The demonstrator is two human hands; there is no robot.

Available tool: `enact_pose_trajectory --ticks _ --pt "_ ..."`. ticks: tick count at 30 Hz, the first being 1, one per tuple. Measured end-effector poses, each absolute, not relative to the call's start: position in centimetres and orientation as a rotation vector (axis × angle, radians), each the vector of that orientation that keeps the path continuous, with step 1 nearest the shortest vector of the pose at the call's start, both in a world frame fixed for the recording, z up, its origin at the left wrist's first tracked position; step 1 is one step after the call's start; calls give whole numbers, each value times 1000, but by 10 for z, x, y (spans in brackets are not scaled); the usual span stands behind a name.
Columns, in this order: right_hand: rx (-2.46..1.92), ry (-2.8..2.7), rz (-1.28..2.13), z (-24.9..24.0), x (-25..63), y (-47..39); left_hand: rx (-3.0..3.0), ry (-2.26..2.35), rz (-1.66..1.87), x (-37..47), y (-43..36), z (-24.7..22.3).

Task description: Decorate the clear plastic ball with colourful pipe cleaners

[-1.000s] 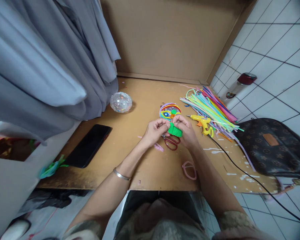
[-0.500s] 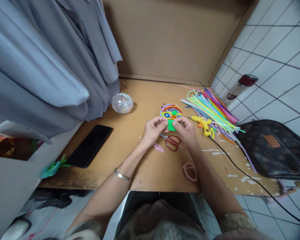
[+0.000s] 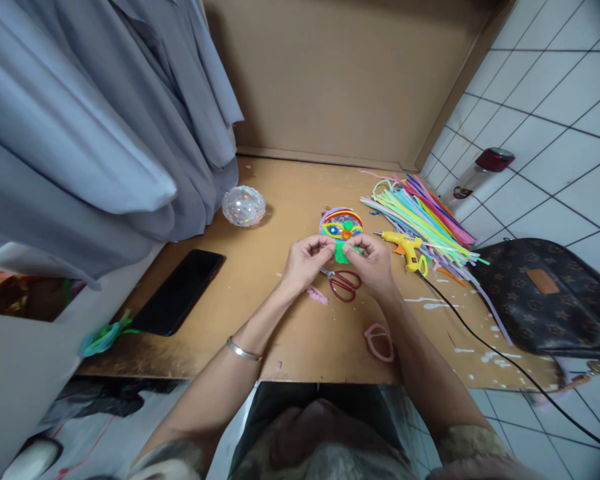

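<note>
Between my fingertips is a bright green piece that looks like bent pipe cleaner (image 3: 341, 253). My left hand (image 3: 307, 261) pinches its left side, and my right hand (image 3: 371, 261) pinches its right side. Just beyond the fingers sits a clear ball decorated with colourful pipe cleaners (image 3: 342, 224); it shows a blue eye shape, an orange round and red and yellow bands. Whether the green piece touches this ball I cannot tell. Red-handled scissors (image 3: 345, 285) lie below my hands, with the blades partly by my left fingers. A pink fuzzy scrap (image 3: 318, 295) is beside them.
A yellow glue gun (image 3: 405, 248) with a black cord lies right of my hand, before a pile of pipe cleaners (image 3: 425, 217). Farther right are a brown bag (image 3: 555, 293) and a bottle (image 3: 480, 175). Leftward are a clear ball (image 3: 244, 206) and a phone (image 3: 180, 292). A pink loop (image 3: 379, 343) lies near the front.
My fingers have shifted slightly on the green piece, the right fingertips a little lower. Both hands keep their pinch, and the things on the table stay where they were.
</note>
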State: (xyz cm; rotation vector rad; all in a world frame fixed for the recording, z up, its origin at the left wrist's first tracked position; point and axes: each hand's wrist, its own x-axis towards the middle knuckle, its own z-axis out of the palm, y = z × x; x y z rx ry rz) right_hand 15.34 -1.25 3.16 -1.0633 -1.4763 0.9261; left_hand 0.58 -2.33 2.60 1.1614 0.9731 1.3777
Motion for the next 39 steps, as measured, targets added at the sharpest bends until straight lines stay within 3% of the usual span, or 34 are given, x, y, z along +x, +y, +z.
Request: enact_pose_trajectory --ticks 20,39 --pt "-996 -1405 1089 35 152 -14 1073 968 1407 3 -19 27" --pt "-1062 -1387 882 33 151 -15 1039 879 1371 3 -17 22"
